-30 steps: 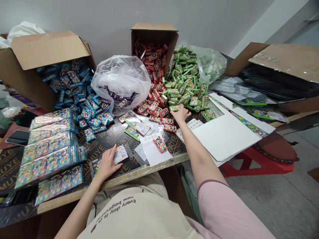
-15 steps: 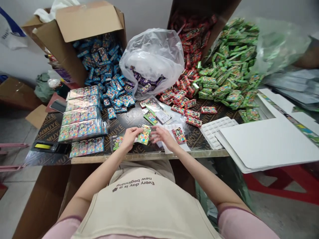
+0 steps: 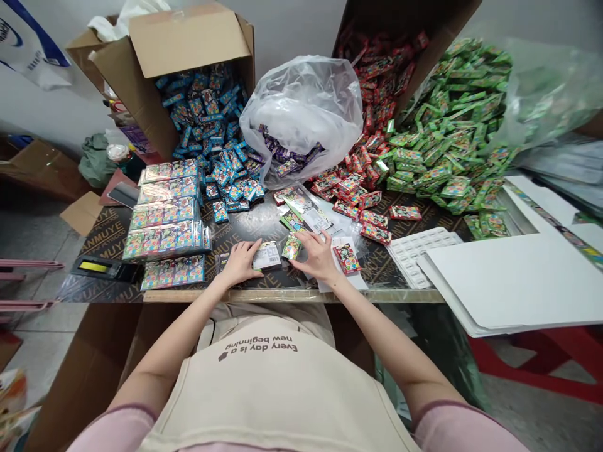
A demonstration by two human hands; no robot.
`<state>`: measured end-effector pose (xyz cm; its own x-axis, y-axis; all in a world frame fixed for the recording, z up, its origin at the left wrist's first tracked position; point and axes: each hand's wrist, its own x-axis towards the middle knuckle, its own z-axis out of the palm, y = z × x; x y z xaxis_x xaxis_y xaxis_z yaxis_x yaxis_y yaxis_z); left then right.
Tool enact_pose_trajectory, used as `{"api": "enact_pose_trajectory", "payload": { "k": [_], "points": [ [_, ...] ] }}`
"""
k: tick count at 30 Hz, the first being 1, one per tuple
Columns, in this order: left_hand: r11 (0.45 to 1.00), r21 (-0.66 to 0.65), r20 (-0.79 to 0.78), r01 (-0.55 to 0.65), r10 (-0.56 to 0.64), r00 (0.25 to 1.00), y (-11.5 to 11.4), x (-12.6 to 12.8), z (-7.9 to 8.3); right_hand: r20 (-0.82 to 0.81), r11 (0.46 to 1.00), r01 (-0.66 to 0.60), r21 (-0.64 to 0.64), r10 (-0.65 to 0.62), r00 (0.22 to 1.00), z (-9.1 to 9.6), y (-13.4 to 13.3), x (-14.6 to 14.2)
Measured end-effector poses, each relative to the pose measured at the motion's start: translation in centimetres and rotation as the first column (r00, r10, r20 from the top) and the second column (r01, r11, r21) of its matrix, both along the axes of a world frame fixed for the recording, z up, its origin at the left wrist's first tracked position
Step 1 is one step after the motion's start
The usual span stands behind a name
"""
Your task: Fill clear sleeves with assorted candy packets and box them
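My left hand [image 3: 241,262] lies on a clear packet with a white barcode label [image 3: 266,256] near the table's front edge, fingers curled over its left end. My right hand [image 3: 316,256] pinches a small green box [image 3: 291,246] between thumb and fingers, right beside the packet. A red box [image 3: 347,258] rests on a white sheet just right of that hand. Loose heaps lie behind: blue boxes [image 3: 221,169], red boxes [image 3: 358,182], green boxes [image 3: 443,150].
A clear plastic bag [image 3: 301,107] holds purple boxes at the centre back. Stacked filled packets [image 3: 167,220] lie at the left, with a black and yellow tool [image 3: 101,268] beside them. White boards [image 3: 509,276] and a white blister tray [image 3: 414,248] occupy the right. Cardboard cartons [image 3: 174,44] stand behind.
My right hand came back from the green heap with a green box and brought it to the packet. The packet, lifted half a second ago, now lies on the table under my left hand.
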<state>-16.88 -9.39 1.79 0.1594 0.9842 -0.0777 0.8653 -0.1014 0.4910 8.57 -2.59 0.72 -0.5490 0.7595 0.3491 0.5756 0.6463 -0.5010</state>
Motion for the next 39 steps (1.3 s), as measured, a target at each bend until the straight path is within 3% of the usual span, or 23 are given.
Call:
{"api": "enact_pose_trajectory", "payload": {
  "k": [5, 11, 13, 16, 18, 20, 24, 27, 28, 30, 32, 35, 39],
  "points": [
    [0.998, 0.009, 0.007, 0.065, -0.065, 0.998, -0.3, -0.6, -1.1, -0.068, 0.962, -0.132, -0.239, 0.119, 0.991, -1.8, 0.4, 0.0],
    [0.995, 0.025, 0.209, 0.095, -0.098, 0.973, -0.4, -0.3, 0.1, -0.315, 0.817, -0.375, -0.439, 0.250, 0.915, 1.3, 1.4, 0.1],
    [0.999, 0.049, 0.284, 0.017, -0.031, 0.958, -0.2, 0.1, 0.6, -0.421, 0.791, -0.378, -0.481, 0.170, 0.891, 2.5, 1.4, -0.4],
    [0.969, 0.097, 0.434, -0.226, 0.163, 0.886, 0.6, 1.2, 1.1, -0.599, 0.767, -0.246, -0.593, -0.216, 0.771, 3.3, 0.8, -2.5],
    [0.903, 0.097, 0.569, -0.418, 0.294, 0.768, 1.3, 2.0, 1.1, -0.637, 0.674, -0.219, -0.705, -0.467, 0.613, 3.3, 0.2, -4.5],
    [0.825, 0.043, 0.709, -0.564, 0.373, 0.599, 1.7, 3.2, 1.0, -0.632, 0.601, -0.246, -0.760, -0.598, 0.493, 3.4, -0.1, -6.7],
    [0.757, -0.158, 0.924, -0.634, 0.341, 0.176, 1.8, 5.9, 1.0, -0.668, 0.658, -0.161, -0.735, -0.664, 0.335, 4.2, 0.5, -10.0],
    [0.705, -0.357, 0.931, -0.613, 0.323, -0.171, 1.5, 7.0, 1.7, -0.623, 0.616, -0.150, -0.773, -0.693, 0.363, 5.4, 1.0, -10.9],
    [0.689, -0.420, 0.907, -0.591, 0.334, -0.255, 1.4, 7.1, 2.2, -0.607, 0.592, -0.172, -0.787, -0.695, 0.386, 5.9, 0.9, -11.0],
    [0.683, -0.509, 0.860, -0.524, 0.370, -0.352, 1.3, 6.8, 3.3, -0.595, 0.565, -0.206, -0.799, -0.691, 0.411, 6.8, 0.4, -10.9],
    [0.705, -0.537, 0.841, -0.463, 0.407, -0.356, 1.4, 6.2, 4.5, -0.612, 0.580, -0.215, -0.786, -0.676, 0.410, 7.6, -0.5, -10.6],
    [0.746, -0.483, 0.876, -0.459, 0.408, -0.258, 2.1, 5.5, 5.4, -0.655, 0.596, -0.274, -0.755, -0.661, 0.366, 8.2, -1.4, -9.7],
    [0.804, -0.382, 0.922, -0.455, 0.365, -0.129, 3.3, 5.6, 5.0, -0.656, 0.526, -0.406, -0.747, -0.682, 0.323, 8.1, -1.2, -7.8]
  ]
}}
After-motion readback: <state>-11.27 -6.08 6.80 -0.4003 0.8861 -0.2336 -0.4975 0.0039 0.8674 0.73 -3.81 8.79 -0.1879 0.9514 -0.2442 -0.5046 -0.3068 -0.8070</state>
